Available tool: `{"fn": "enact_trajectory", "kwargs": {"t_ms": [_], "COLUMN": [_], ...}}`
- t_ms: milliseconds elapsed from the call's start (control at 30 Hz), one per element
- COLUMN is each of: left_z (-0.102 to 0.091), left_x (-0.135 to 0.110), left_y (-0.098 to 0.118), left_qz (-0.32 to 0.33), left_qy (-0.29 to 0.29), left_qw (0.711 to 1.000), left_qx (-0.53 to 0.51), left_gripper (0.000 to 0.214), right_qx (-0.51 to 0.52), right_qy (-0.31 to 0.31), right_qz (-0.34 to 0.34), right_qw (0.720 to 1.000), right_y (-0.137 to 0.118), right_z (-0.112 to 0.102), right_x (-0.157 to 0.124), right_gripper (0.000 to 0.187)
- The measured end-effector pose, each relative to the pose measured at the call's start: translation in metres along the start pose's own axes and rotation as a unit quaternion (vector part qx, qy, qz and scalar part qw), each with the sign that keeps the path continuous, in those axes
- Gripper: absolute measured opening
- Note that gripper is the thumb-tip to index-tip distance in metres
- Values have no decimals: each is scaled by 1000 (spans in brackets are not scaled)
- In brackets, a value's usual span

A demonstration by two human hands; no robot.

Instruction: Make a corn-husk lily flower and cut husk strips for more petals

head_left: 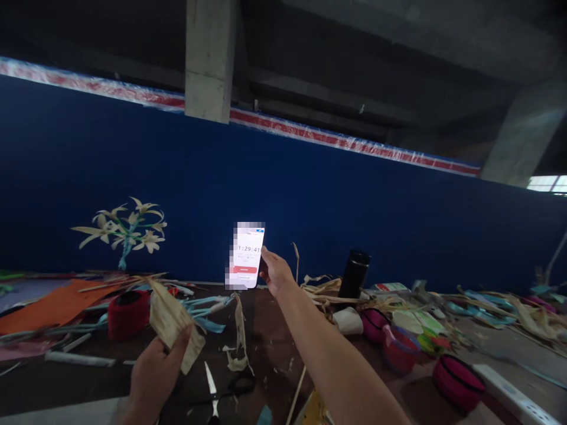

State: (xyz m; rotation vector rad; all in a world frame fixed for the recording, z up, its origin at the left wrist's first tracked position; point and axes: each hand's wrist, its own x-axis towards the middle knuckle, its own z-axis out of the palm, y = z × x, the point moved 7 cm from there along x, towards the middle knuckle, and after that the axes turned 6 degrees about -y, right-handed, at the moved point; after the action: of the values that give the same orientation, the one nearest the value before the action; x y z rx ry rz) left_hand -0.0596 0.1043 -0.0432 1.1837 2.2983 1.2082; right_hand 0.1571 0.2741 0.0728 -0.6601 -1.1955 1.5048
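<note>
My left hand [155,373] is closed on a flat, pale piece of dried corn husk [170,321], pinched between thumb and fingers above the table's left part. Stretched forward, my right hand [278,273] grips the right edge of a phone [248,258], which stands upright with a lit screen showing timer digits. Part of the phone's left edge is blurred out. Between my arms lie open scissors [212,386] with black handles. Beyond them is a torn strip of husk [240,333]. A red roll of yarn [128,316] sits just left of the held husk.
A husk flower spray [133,227] stands at back left, near orange sheets [55,304]. On the right are a black bottle [355,274], a white cup [348,320], a pink basket [401,348], a magenta round case [458,382] and a power strip [514,395]. A blue partition [310,195] closes the back.
</note>
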Motion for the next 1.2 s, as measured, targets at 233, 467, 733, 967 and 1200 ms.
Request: {"fn": "enact_trajectory", "kwargs": {"t_ms": [233, 467, 733, 967, 1200], "left_z": [0, 3, 2, 3, 4], "left_x": [-1, 0, -2, -1, -1], "left_y": [5, 1, 4, 4, 4], "left_qz": [-8, -11, -5, -10, -21], "left_qy": [-11, -20, -16, -20, -28], "left_qw": [1000, 1000, 1000, 1000, 999], "left_qx": [1, 19, 5, 12, 15], "left_gripper": [48, 53, 51, 52, 54], "right_qx": [-7, -9, -10, -13, -14], "right_qy": [-1, -16, -19, -9, -7], "right_qz": [-8, -15, -16, -11, -13], "right_qw": [1000, 1000, 1000, 1000, 1000], "right_y": [1, -2, -4, -1, 0], "right_z": [-1, 5, 6, 3, 0], "right_x": [-4, -10, -11, -12, -10], "right_gripper": [34, 38, 36, 36, 36]}}
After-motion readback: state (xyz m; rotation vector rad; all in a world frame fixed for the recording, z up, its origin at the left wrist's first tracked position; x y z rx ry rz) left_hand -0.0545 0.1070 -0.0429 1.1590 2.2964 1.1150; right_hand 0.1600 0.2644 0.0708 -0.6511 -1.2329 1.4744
